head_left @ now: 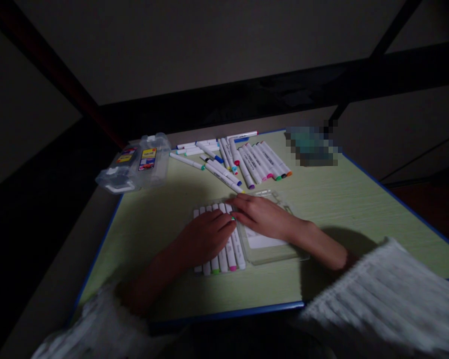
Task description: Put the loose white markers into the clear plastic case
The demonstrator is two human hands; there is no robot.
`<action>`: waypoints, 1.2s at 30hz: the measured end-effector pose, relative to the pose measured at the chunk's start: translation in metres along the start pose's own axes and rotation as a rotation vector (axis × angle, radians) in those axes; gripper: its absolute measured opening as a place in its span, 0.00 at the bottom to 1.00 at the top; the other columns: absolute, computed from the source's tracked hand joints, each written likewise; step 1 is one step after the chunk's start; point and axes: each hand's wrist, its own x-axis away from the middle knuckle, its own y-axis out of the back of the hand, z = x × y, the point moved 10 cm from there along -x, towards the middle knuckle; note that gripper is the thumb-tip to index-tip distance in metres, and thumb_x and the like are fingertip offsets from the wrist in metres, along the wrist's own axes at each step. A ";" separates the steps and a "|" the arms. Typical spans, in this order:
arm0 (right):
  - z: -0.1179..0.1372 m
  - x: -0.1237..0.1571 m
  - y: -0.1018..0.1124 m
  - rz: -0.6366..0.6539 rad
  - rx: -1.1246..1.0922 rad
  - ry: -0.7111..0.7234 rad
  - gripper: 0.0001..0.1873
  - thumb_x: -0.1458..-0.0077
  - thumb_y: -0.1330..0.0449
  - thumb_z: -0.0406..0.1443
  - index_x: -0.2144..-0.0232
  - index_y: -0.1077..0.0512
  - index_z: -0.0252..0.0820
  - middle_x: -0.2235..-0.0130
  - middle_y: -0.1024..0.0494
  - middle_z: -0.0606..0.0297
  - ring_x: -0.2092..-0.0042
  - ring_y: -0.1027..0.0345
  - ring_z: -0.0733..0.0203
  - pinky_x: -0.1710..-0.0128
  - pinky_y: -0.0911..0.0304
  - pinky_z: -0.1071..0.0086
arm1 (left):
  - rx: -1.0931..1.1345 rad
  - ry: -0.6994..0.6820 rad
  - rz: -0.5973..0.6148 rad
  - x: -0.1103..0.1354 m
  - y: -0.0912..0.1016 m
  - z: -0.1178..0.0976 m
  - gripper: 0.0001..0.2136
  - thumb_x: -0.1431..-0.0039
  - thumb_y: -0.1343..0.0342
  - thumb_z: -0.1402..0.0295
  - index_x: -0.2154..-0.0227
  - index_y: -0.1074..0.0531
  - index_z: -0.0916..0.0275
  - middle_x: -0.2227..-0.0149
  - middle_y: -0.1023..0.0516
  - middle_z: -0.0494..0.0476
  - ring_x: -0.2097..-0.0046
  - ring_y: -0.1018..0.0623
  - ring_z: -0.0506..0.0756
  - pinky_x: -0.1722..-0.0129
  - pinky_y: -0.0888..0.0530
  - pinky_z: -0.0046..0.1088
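Note:
A clear plastic marker case (254,260) lies unfolded near the front of the table. Its left half holds a row of white markers (223,259), some with green or pink ends. Across that row lies my left hand (209,234), fingers curled and pressed together at a marker with a green end (232,218). My right hand (264,217) reaches over the case's right half, where a white paper sheet shows. Its fingers stretch toward the upper right of the row, thumb side and fingertips apart. Both hands partly cover the markers, so the exact contact is hidden.
Loose markers (224,172) lie scattered behind the case, with a fanned group (265,162) to their right. A clear carry box (153,169) with labels stands at the left edge. A pixelated object (310,147) sits back right. The table (344,199) has a blue rim.

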 end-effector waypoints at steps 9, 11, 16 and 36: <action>0.000 0.000 -0.001 0.006 0.029 -0.002 0.15 0.41 0.54 0.33 0.54 0.35 0.34 0.62 0.30 0.57 0.61 0.35 0.59 0.62 0.41 0.66 | 0.003 0.020 -0.002 -0.001 0.001 0.001 0.08 0.42 0.57 0.73 0.64 0.34 0.66 0.65 0.30 0.58 0.62 0.32 0.55 0.61 0.32 0.32; 0.000 0.000 0.000 -0.006 0.021 0.006 0.15 0.41 0.54 0.33 0.54 0.35 0.34 0.62 0.30 0.56 0.61 0.35 0.59 0.62 0.41 0.66 | 0.012 0.027 0.002 -0.001 0.001 0.002 0.08 0.42 0.57 0.74 0.64 0.34 0.66 0.65 0.30 0.58 0.62 0.32 0.55 0.62 0.32 0.32; 0.001 0.001 0.000 -0.009 0.029 0.009 0.15 0.41 0.54 0.33 0.54 0.35 0.34 0.62 0.30 0.56 0.61 0.35 0.59 0.63 0.41 0.66 | 0.009 0.029 -0.004 0.000 0.002 0.002 0.08 0.42 0.57 0.74 0.64 0.33 0.66 0.65 0.30 0.58 0.61 0.32 0.55 0.62 0.32 0.32; 0.001 0.000 0.000 0.005 0.052 0.004 0.15 0.41 0.54 0.34 0.54 0.35 0.35 0.61 0.30 0.56 0.61 0.35 0.59 0.63 0.41 0.66 | -0.008 0.019 0.009 0.000 -0.001 0.002 0.08 0.41 0.58 0.73 0.64 0.34 0.66 0.64 0.30 0.59 0.61 0.31 0.55 0.61 0.32 0.33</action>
